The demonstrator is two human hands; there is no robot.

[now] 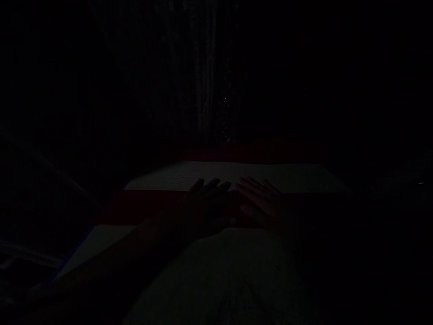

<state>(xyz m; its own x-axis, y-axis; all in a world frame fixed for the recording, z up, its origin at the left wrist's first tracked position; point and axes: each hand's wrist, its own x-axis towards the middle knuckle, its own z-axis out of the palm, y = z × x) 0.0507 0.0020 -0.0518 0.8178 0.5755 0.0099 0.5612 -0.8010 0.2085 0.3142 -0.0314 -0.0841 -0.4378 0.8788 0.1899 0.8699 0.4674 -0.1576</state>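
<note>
The scene is very dark. My left hand [204,210] lies flat with its fingers spread, over a red band [118,205] of a striped surface that looks like cloth. Its fingertips reach the pale band [287,176] beyond. Close by on the right, my right hand [262,201] also rests flat, fingers stretched out toward the left hand. A small gap separates the two. Neither hand grips anything that I can see. Toward me spreads a wider pale area [209,280], partly in shadow. My right forearm is lost in darkness.
A thin blue edge [72,255] runs along the left side of the striped surface. Behind its far red band [216,153] hang faint vertical folds [204,81], perhaps a curtain, with small glints beside them. A pale bar [32,255] shows dimly at the lower left.
</note>
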